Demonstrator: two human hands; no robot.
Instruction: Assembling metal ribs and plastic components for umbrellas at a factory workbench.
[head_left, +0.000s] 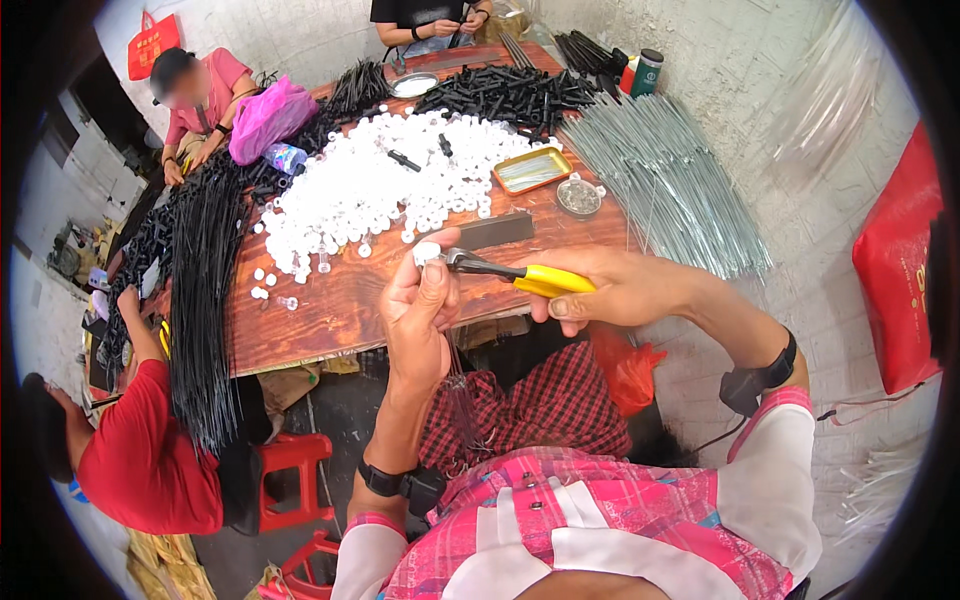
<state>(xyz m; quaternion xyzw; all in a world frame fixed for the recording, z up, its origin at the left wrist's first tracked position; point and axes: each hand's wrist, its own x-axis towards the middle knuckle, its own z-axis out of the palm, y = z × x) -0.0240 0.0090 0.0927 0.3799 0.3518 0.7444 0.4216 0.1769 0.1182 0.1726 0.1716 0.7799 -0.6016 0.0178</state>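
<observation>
My left hand [412, 318] pinches a small white round cap [427, 252] between thumb and fingers, above the table's near edge. Thin clear strands [462, 405] hang down beneath that hand, toward my lap; where their upper ends go is hidden. Wrapped round the yellow handles of a pair of pliers [548, 281] is my right hand [625, 287]. The dark jaws of the pliers reach left to the cap and meet it or its edge; what lies between them is too small to make out.
A large heap of white caps [370, 180] covers the middle of the wooden table [300, 335]. Around it lie black parts [510, 95], silver wires [670, 180], black strands [205, 300], a yellow tray [532, 171] and a clear round container [579, 196]. Co-workers sit left and across; red stools [293, 480] stand lower left.
</observation>
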